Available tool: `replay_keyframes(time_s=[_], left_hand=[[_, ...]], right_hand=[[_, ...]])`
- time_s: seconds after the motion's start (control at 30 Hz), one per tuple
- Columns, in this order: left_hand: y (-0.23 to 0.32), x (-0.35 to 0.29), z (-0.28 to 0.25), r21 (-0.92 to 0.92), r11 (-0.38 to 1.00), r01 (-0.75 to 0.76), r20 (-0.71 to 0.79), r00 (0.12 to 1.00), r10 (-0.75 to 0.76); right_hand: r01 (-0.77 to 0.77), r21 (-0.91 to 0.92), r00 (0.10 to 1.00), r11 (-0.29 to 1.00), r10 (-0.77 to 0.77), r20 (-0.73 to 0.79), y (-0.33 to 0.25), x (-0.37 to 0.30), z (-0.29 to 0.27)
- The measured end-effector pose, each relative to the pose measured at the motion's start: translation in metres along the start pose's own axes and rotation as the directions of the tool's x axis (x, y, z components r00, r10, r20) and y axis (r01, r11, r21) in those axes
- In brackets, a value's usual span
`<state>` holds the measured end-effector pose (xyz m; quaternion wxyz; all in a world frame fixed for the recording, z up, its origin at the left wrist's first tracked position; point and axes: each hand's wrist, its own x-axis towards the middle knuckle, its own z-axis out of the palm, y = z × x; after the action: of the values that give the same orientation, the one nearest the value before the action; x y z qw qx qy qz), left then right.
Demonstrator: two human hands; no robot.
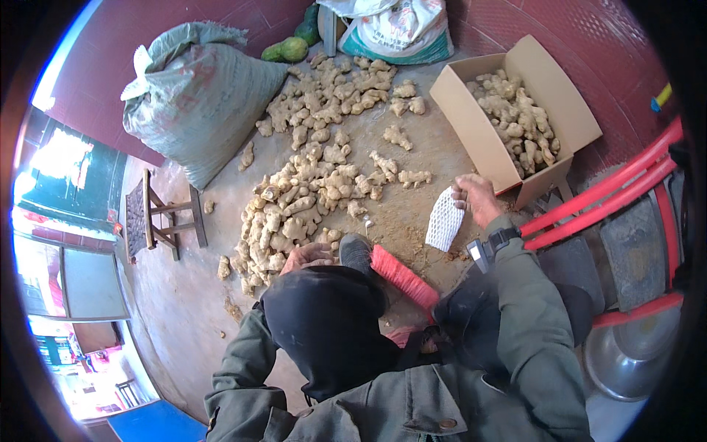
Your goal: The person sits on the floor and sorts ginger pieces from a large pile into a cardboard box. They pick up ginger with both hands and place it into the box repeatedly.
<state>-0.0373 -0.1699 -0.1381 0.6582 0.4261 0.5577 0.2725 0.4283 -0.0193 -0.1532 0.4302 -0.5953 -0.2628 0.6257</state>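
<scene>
The right hand [479,199], toward 3 o'clock from the middle of the view, is closed on the upper end of a white foam net sleeve [444,221], which hangs down from the fingers toward 8 o'clock. The left hand [308,255] is at 8 o'clock, at the near edge of the ginger pile [317,184] and partly hidden behind the raised knee; whether it is wide, narrow or holding a piece cannot be told. The pile lies on the floor [184,317], reaching from beside the left hand up toward 12 o'clock, with a few loose pieces lying between it and a cardboard box [465,129]. That box stands at 2 o'clock, flaps open, with more ginger inside. A full pale-green sack [199,103] leans at 10 o'clock, two green fruits [287,50] lie at 11, and a white and green sack [401,33] stands just past 12. A small wooden stool [137,217] is at 9 o'clock. Red bristles [403,280] show at 5 o'clock, next to a dark shoe [356,254]. A red-framed chair [611,177] stands at 3 o'clock, with a round metal bowl [633,353] at 4.
</scene>
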Motion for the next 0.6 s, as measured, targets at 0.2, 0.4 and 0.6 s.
replay_keyframes(time_s=[0.2, 0.4, 0.6], left_hand=[[-0.048, 0.034, -0.022, 0.640, 0.768, 0.030, -0.136, 0.988, 0.076], [-0.062, 0.079, -0.010, 0.937, 0.296, -0.185, 0.126, 0.970, 0.205], [-0.076, 0.112, 0.002, 0.994, 0.074, -0.081, 0.070, 0.987, 0.144]], right_hand=[[-0.110, -0.201, 0.994, 0.973, 0.113, 0.002, 0.032, 0.018, 0.005], [-0.199, -0.336, 0.980, 0.920, 0.184, -0.077, 0.048, 0.040, 0.005], [-0.227, -0.336, 0.972, 0.914, 0.234, -0.019, 0.073, 0.052, 0.018]])
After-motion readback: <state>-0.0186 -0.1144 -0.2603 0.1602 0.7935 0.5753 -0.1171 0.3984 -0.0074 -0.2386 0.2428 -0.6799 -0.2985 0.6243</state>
